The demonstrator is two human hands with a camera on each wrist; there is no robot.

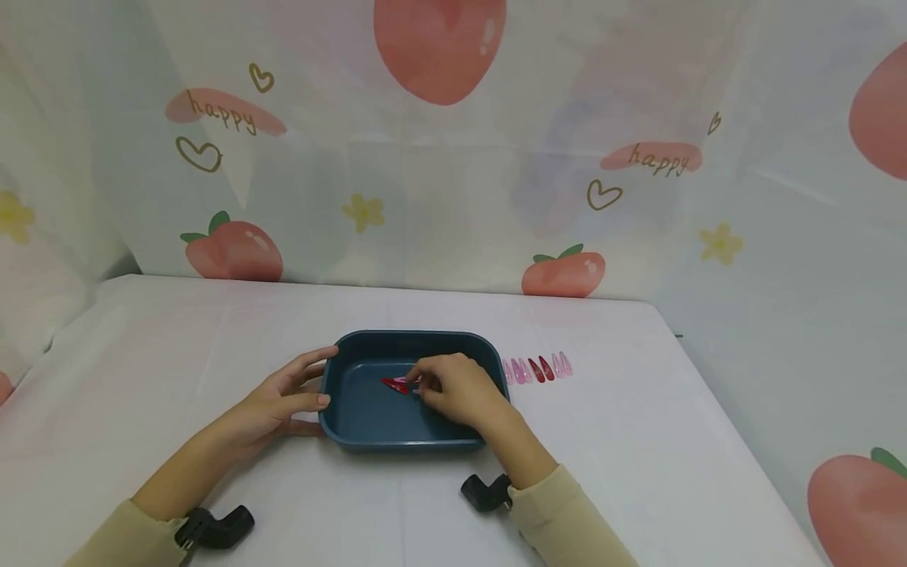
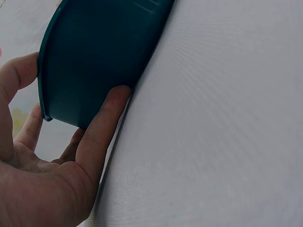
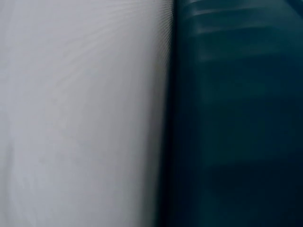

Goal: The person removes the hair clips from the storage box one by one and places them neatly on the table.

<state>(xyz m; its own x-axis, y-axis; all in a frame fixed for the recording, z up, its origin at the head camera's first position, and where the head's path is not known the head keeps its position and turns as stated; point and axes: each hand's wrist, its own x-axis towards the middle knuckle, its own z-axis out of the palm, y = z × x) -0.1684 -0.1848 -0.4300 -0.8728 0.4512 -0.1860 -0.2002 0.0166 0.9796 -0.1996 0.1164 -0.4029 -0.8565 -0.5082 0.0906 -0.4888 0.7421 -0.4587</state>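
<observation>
A dark blue-green tray [image 1: 368, 433] sits on the white table, its outer wall [image 2: 80, 61] filling much of the left wrist view. My left hand [image 1: 272, 405] rests against the tray's left end, with extended fingers [image 2: 109, 106] touching rim and outer wall. Inside the tray lie a red snap hair clip [image 1: 395, 386] and a pink one partly behind it. My right hand [image 1: 460, 390] reaches in over the right side, fingers bent and fingertips right at the clips. I cannot tell whether it pinches one. The right wrist view shows only the tray's side [image 3: 236, 118] and tablecloth.
A row of several pink and red hair clips [image 1: 542, 368] lies on the white tablecloth [image 1: 638, 441], just right of the tray. Behind the table hangs a curtain [image 1: 453, 213] printed with peaches. Black wrist cameras sit at both sleeves.
</observation>
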